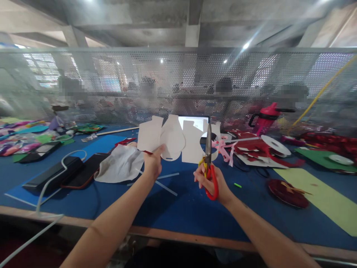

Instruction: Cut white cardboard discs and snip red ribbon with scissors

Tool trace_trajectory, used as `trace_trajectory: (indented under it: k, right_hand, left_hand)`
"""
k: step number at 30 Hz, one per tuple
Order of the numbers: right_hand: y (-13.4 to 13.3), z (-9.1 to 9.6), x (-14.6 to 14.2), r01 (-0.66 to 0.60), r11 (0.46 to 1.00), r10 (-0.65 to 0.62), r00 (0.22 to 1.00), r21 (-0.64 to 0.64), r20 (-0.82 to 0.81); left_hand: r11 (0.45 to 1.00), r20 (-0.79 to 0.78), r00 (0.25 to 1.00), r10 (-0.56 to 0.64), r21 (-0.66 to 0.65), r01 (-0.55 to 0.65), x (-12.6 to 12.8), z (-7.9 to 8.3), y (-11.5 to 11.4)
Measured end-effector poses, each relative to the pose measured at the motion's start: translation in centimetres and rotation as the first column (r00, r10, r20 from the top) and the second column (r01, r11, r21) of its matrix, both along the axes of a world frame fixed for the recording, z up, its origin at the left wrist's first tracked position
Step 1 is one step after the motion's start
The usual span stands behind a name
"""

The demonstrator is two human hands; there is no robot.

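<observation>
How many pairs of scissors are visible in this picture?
1. The scissors are in the right hand, blades pointing upward, above the blue table. I see no others, though some may be hidden.

Bare left hand [153, 164], bare right hand [221, 185], long bare arms [114, 219], a little dark mark [245, 206] on the right one.

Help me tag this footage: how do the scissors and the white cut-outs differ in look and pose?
The scissors have grey blades with red and yellow handles; the white cut-outs are plain.
The scissors are narrow; the white cut-outs are broad and flat.
The scissors point upward in the right hand; the white cut-outs fan sideways from the left hand.
Both are held above the blue table.
</observation>
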State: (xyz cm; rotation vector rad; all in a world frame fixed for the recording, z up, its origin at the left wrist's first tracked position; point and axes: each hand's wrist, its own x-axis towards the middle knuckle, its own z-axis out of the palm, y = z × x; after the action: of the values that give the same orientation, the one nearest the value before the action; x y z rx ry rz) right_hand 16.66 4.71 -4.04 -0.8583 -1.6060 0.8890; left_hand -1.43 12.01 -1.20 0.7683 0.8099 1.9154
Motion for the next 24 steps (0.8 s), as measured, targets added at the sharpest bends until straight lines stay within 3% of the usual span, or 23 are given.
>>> trace_trajectory:
  k: [2,5,8,10,17,24]
  right_hand:
    - [0.3,-0.3,-0.1,0.025,1.0,-0.025,0.999,-0.015,-0.032]
    - [0.9,-0.3,0.3,0.165,0.986,-0.164,0.979,0.002,-0.123]
    - [1.7,0.4,1.2,0.356,0.93,-0.339,0.927,0.093,-0.161]
    - [2.3,0.9,1.9,0.418,0.899,-0.4,0.905,0.133,-0.143]
    - [3.5,0.7,2.8,0.303,0.951,-0.306,0.886,-0.065,-0.348]
    - [3.1,0.5,1.8,0.266,0.957,-0.288,0.872,-0.112,-0.395]
  left_hand:
    - [1.0,-0.001,1.0,0.016,-0.002,-0.016,0.1,0.1,0.0]
    - [1.0,-0.009,1.0,0.011,0.012,-0.011,0.1,0.1,0.0]
    - [1.0,-0.008,1.0,-0.008,0.029,0.009,0.0,0.1,0.0]
    - [0.998,-0.001,1.0,-0.03,0.049,0.03,0.0,0.0,-0.1]
    - [0.986,-0.028,0.994,-0.11,0.119,0.113,0.6,-0.5,-0.5]
    - [0.986,-0.105,0.983,-0.147,0.066,0.155,1.7,-1.3,-1.2]
